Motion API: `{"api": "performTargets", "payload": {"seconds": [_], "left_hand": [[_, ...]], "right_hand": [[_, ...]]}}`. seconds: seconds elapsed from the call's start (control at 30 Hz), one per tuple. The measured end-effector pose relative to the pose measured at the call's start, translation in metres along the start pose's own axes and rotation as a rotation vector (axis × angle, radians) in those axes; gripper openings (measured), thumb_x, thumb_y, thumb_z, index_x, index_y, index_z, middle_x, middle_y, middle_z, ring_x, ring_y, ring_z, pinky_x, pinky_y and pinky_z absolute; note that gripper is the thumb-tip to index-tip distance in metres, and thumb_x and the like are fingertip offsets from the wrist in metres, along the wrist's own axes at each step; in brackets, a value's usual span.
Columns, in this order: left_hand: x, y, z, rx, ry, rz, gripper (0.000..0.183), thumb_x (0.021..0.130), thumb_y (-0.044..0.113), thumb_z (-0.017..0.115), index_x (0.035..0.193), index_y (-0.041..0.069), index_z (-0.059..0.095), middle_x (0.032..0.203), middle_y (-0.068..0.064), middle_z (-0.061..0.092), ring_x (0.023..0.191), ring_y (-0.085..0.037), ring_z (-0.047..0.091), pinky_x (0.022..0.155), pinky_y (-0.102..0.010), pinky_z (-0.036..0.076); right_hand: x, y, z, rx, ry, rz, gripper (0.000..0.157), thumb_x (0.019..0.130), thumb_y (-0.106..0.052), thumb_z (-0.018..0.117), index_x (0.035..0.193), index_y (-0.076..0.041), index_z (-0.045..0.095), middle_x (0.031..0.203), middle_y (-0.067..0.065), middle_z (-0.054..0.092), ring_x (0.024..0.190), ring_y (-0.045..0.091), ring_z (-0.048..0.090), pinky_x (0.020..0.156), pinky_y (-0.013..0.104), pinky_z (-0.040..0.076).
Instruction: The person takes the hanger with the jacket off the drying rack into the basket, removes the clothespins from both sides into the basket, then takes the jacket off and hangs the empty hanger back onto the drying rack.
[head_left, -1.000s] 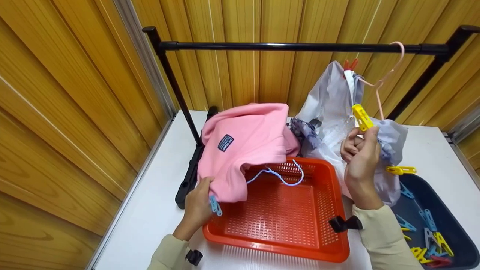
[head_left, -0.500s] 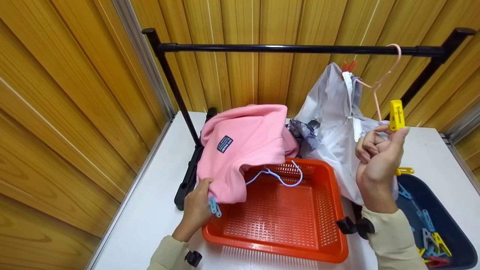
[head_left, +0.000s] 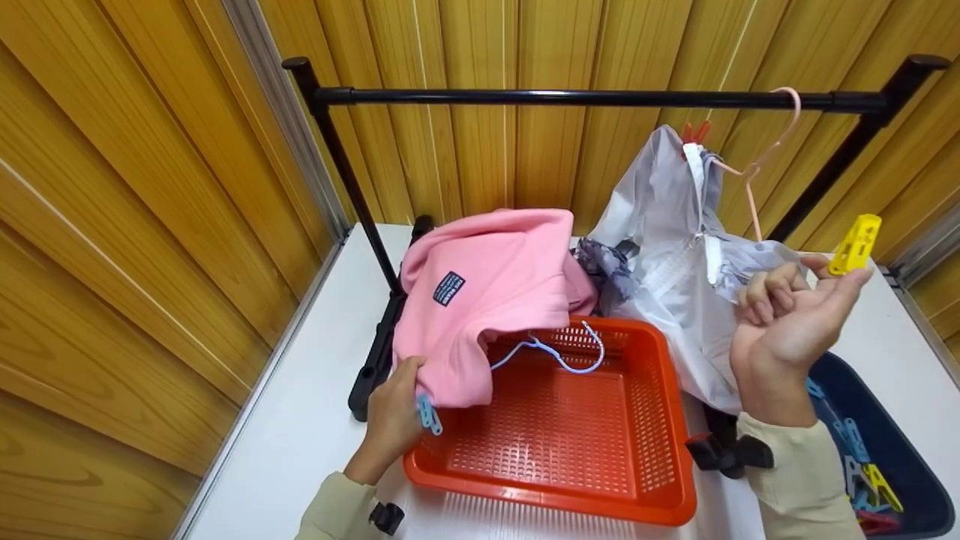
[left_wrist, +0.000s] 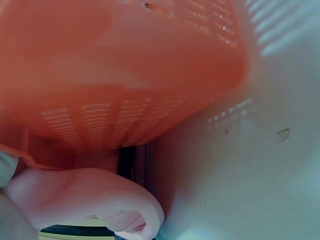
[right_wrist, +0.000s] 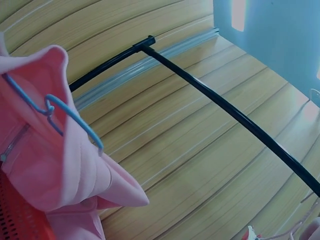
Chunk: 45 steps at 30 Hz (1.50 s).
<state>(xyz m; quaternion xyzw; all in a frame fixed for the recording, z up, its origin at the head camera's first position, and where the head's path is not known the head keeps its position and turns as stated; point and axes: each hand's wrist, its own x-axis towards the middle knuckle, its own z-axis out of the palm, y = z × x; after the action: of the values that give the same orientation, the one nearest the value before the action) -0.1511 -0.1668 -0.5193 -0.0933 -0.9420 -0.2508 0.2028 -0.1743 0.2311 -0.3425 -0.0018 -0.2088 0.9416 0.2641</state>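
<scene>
My left hand [head_left: 394, 420] grips the near edge of a pink garment [head_left: 495, 262] with a dark label. A light blue clothespin [head_left: 429, 415] juts out beside its fingers; whether it is clipped to the cloth I cannot tell. A blue hanger [head_left: 555, 351] sits in the garment, its hook hanging over the orange basket [head_left: 555, 491]. In the right wrist view the garment [right_wrist: 75, 165] shows a zip. On the right, my right hand [head_left: 787, 345] pinches a yellow clothespin [head_left: 856, 244] between thumb and finger, in front of a white garment [head_left: 652, 247] on a pink hanger [head_left: 752, 174].
A black rack [head_left: 585, 97] spans the back, its foot [head_left: 375, 375] standing at the left. One red clothespin [head_left: 697, 133] is on the white garment. A dark tray [head_left: 919, 450] with several clothespins stands at the right of the white table [head_left: 277, 457].
My right hand has moved right, away from the white garment, taking the yellow clothespin along; the clothespin has tilted to the right. My left hand has stayed on the pink garment.
</scene>
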Motion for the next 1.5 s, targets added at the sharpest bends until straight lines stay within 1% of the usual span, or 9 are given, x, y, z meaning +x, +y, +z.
{"api": "performTargets", "payload": {"seconds": [0.1,0.27,0.47,0.7,0.9,1.07,1.2,1.4,1.5], "left_hand": [[0.000,0.000,0.000,-0.001,0.001,0.000,0.048,0.069,0.004,0.069,0.115,0.013,0.056,0.093,-0.005,0.066,0.063,-0.018,0.053,0.061,-0.034,0.048],[0.000,0.000,0.000,-0.001,-0.005,-0.006,0.049,0.069,0.003,0.069,0.115,0.012,0.055,0.094,-0.005,0.066,0.065,-0.018,0.055,0.061,-0.034,0.048],[0.000,0.000,-0.001,-0.007,-0.011,-0.016,0.051,0.068,0.001,0.069,0.116,0.013,0.055,0.096,-0.006,0.067,0.066,-0.020,0.055,0.063,-0.036,0.048],[-0.001,-0.001,0.000,-0.008,0.012,0.002,0.046,0.071,0.004,0.067,0.115,0.013,0.056,0.094,-0.005,0.067,0.063,-0.020,0.055,0.060,-0.036,0.048],[-0.001,-0.001,0.001,-0.009,0.013,0.002,0.044,0.072,0.006,0.068,0.114,0.013,0.056,0.093,-0.005,0.067,0.063,-0.018,0.053,0.060,-0.035,0.047],[0.001,0.001,-0.001,-0.017,-0.001,-0.015,0.043,0.073,0.008,0.068,0.115,0.012,0.056,0.092,-0.005,0.066,0.063,-0.017,0.052,0.061,-0.034,0.047],[0.001,0.001,-0.001,-0.016,-0.011,-0.017,0.045,0.072,0.006,0.068,0.114,0.012,0.056,0.091,-0.005,0.066,0.063,-0.017,0.051,0.061,-0.033,0.045],[0.001,0.001,-0.004,-0.011,-0.037,-0.021,0.048,0.071,0.005,0.070,0.115,0.013,0.055,0.091,-0.004,0.065,0.065,-0.017,0.052,0.062,-0.033,0.046],[0.001,0.001,-0.005,-0.009,-0.043,-0.013,0.050,0.069,0.004,0.070,0.116,0.012,0.055,0.092,-0.005,0.065,0.066,-0.017,0.053,0.063,-0.033,0.047]], "right_hand": [[0.002,-0.004,-0.001,0.051,0.030,-0.001,0.041,0.102,-0.051,0.023,0.101,-0.013,0.038,0.060,0.002,0.023,0.044,0.015,0.020,0.044,0.026,0.013],[0.005,-0.009,-0.002,0.072,0.082,-0.034,0.043,0.102,-0.051,0.023,0.100,-0.011,0.040,0.060,0.002,0.023,0.043,0.016,0.020,0.041,0.026,0.013],[0.009,-0.016,-0.005,0.120,0.102,-0.068,0.048,0.101,-0.054,0.020,0.099,-0.011,0.042,0.060,0.002,0.024,0.041,0.016,0.019,0.040,0.026,0.014],[0.013,-0.017,-0.006,0.045,0.127,-0.146,0.053,0.102,-0.051,0.018,0.103,-0.007,0.047,0.059,0.004,0.025,0.039,0.016,0.020,0.037,0.025,0.015],[0.009,-0.012,-0.005,-0.028,0.076,-0.138,0.048,0.104,-0.046,0.022,0.099,-0.007,0.048,0.059,0.003,0.025,0.040,0.014,0.022,0.039,0.023,0.013],[0.004,-0.006,-0.004,-0.109,0.013,-0.108,0.043,0.104,-0.043,0.025,0.101,-0.008,0.049,0.059,0.003,0.028,0.043,0.015,0.024,0.042,0.024,0.016],[0.000,-0.001,-0.003,-0.138,-0.027,-0.080,0.043,0.104,-0.043,0.026,0.099,-0.007,0.050,0.058,0.004,0.030,0.043,0.015,0.025,0.043,0.024,0.016],[-0.005,0.011,-0.003,-0.230,-0.110,-0.103,0.044,0.104,-0.038,0.025,0.095,-0.004,0.051,0.055,0.004,0.032,0.042,0.014,0.023,0.042,0.023,0.013],[-0.008,0.016,-0.004,-0.261,-0.163,-0.092,0.042,0.105,-0.035,0.026,0.095,-0.003,0.050,0.054,0.004,0.033,0.043,0.015,0.021,0.043,0.024,0.012]]}}
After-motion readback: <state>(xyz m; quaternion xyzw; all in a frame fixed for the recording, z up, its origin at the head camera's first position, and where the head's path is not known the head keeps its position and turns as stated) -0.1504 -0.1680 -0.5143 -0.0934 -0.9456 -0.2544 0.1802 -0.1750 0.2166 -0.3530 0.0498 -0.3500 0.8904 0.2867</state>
